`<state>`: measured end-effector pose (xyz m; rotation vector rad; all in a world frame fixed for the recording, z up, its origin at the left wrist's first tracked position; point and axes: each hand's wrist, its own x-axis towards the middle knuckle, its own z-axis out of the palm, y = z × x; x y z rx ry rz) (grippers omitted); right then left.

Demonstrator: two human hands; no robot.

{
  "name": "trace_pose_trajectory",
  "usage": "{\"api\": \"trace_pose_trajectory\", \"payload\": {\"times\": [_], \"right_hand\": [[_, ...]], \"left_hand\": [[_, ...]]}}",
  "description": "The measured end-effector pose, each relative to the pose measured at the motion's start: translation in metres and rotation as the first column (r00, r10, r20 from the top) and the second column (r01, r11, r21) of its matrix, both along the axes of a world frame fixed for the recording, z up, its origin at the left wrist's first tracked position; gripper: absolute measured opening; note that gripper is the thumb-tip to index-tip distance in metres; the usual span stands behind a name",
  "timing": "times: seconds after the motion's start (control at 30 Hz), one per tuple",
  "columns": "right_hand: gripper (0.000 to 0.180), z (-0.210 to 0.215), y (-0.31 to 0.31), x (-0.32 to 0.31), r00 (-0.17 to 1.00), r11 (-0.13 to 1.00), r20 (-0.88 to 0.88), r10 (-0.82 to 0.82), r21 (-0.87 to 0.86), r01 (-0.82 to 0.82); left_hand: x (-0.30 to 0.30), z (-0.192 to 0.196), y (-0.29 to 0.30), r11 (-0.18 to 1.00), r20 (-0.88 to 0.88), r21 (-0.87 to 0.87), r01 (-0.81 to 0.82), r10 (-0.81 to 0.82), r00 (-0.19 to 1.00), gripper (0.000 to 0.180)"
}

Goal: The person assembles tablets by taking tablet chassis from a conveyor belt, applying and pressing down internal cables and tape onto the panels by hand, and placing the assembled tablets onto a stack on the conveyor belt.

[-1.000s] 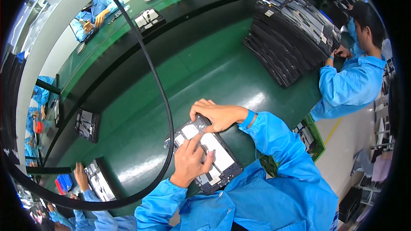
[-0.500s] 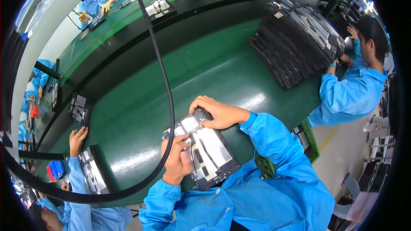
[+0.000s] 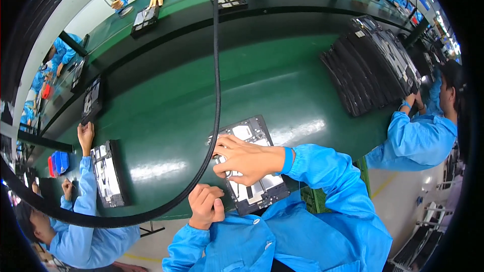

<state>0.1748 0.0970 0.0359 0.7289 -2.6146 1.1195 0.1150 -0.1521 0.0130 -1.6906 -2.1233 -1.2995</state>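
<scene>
Can't tell the grip of right hand (image 3: 248,161) over tablet (image 3: 263,185) or curled left hand (image 3: 204,206); could dent it pressing too hard tbh.

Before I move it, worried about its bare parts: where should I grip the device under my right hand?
Probably the dark near-end border of the flat device, from your body's side: that edge is straight and uncovered, while your right hand crosses the middle.

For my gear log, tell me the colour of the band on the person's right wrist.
Blue; the wristband shows best in the head view.
</scene>
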Motion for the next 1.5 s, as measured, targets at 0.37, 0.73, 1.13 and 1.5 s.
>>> {"api": "trace_pose_trajectory", "payload": {"times": [0.37,0.73,1.13,1.5], "right_hand": [[0.017,-0.001,-0.011,-0.01,0.999,0.936,-0.034,-0.027,0.35,0.037],[0.038,0.047,0.003,0.015,0.995,0.835,-0.03,-0.095,0.542,0.096],[0.026,0.02,-0.013,0.005,0.95,0.758,-0.226,-0.215,0.574,0.308],[0.034,0.013,-0.014,0.004,0.925,0.746,-0.27,-0.269,0.55,0.377]], "left_hand": [[0.007,0.011,-0.005,0.942,0.04,-0.174,0.288,-0.286,0.958,0.033],[-0.007,0.017,-0.006,0.933,0.088,-0.205,0.294,-0.282,0.956,0.037],[-0.038,0.019,-0.004,0.881,-0.264,-0.296,0.37,-0.447,0.855,0.04],[-0.052,0.029,0.012,0.818,-0.351,-0.303,0.488,-0.572,0.741,0.033]]}}
